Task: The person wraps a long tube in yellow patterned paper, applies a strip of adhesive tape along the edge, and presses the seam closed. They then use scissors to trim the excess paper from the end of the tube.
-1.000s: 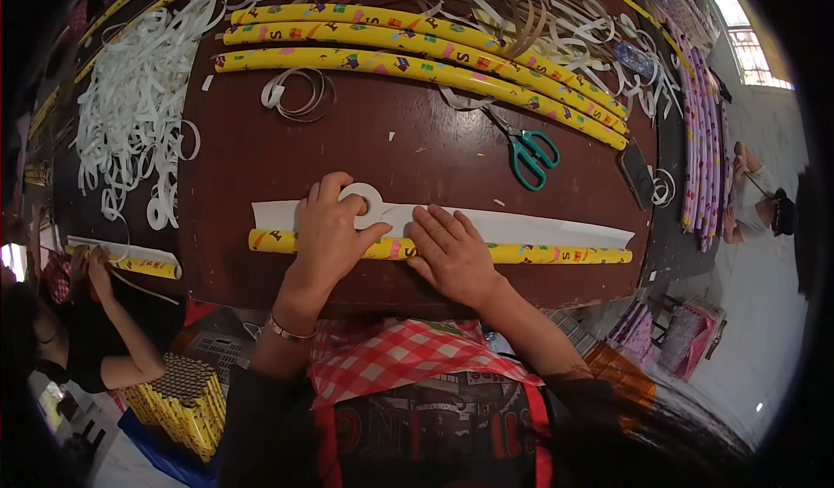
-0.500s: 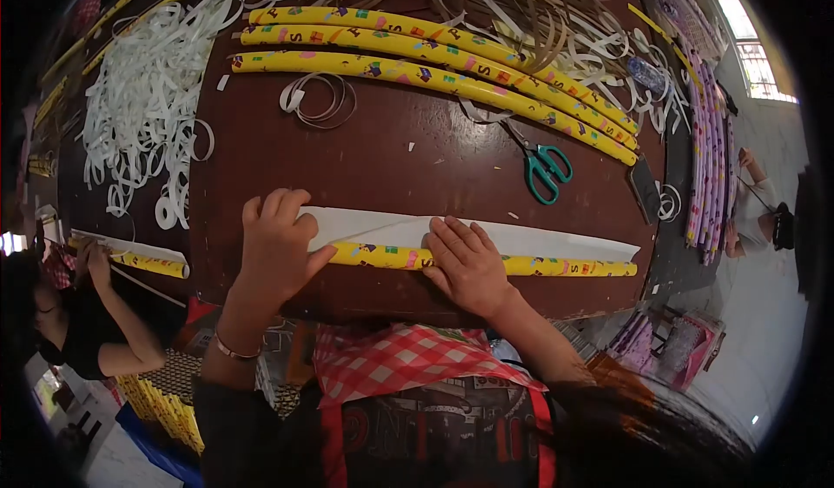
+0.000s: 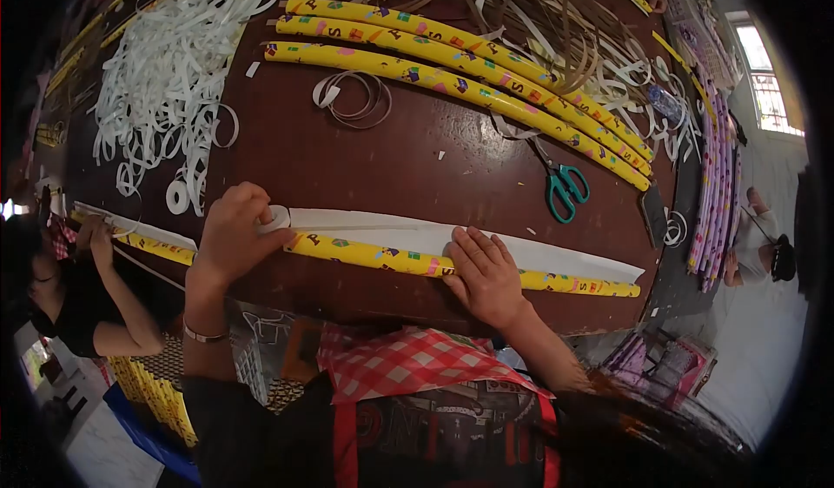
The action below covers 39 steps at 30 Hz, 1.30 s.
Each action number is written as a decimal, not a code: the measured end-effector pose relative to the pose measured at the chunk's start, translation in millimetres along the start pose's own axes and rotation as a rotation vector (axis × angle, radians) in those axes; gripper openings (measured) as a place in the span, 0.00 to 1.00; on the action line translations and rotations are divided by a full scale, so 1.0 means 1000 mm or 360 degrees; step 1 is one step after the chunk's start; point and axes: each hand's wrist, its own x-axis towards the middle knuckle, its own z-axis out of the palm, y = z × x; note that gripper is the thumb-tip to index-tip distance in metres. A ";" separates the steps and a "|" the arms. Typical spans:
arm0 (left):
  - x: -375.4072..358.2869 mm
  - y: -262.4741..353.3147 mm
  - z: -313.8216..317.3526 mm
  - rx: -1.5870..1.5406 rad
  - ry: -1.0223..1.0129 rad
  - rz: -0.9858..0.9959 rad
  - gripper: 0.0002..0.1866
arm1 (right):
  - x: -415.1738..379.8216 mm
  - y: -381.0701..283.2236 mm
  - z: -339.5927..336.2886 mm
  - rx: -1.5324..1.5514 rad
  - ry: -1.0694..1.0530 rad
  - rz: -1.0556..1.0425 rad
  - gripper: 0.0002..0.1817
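A partly rolled length of yellow patterned paper lies along the near table edge, its white inner side showing behind the roll. My left hand is closed on a small white roll of tape at the paper's left end. From it a thin strip runs right along the white side. My right hand rests on the paper right of its middle, fingers stretched out flat, palm over the yellow roll.
Three finished yellow rolls lie farther back. Green-handled scissors are at the right, a loop of strip behind the paper, a heap of white strips back left. A co-worker's arm is at the left.
My left hand has moved left to the paper's left end, drawing the strip out longer, and the tape roll now shows. My right hand remains on the paper; the whole view has shifted slightly.
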 end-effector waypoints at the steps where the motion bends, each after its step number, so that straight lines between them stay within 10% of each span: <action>1: 0.002 -0.004 0.001 0.0001 0.0006 -0.0009 0.20 | 0.000 0.000 0.000 0.0002 -0.0002 -0.0011 0.27; 39: 0.007 0.008 0.040 0.0293 0.0579 -0.0351 0.18 | 0.002 -0.001 -0.003 0.0012 -0.0059 0.0019 0.26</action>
